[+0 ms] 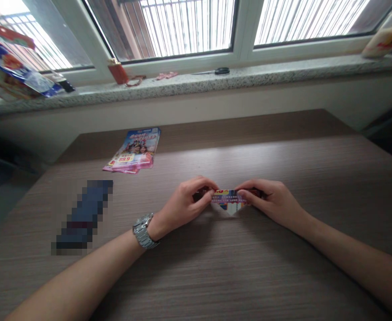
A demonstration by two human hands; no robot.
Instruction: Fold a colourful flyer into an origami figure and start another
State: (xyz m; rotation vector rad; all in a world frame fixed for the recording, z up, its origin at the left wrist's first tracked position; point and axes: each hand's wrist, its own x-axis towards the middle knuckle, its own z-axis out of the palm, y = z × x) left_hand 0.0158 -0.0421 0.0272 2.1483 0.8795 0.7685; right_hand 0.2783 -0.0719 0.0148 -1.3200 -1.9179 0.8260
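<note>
A small folded paper (227, 197), printed in purple, yellow and blue, is held low over the brown table (196, 276). Its lower edge comes to a pale point facing me. My left hand (189, 200) pinches the paper's left end between thumb and fingers, and a metal watch (145, 231) is on that wrist. At the right end, my right hand (269, 198) grips it the same way, thumb in front. The fingers cover both ends of the paper.
A stack of colourful flyers (137, 149) lies at the table's back left. Nearer me on the left is a pixelated dark object (85, 214). The stone windowsill (249, 78) holds scissors (222, 71), a red lighter-like item (117, 71) and a snack bag (12, 67).
</note>
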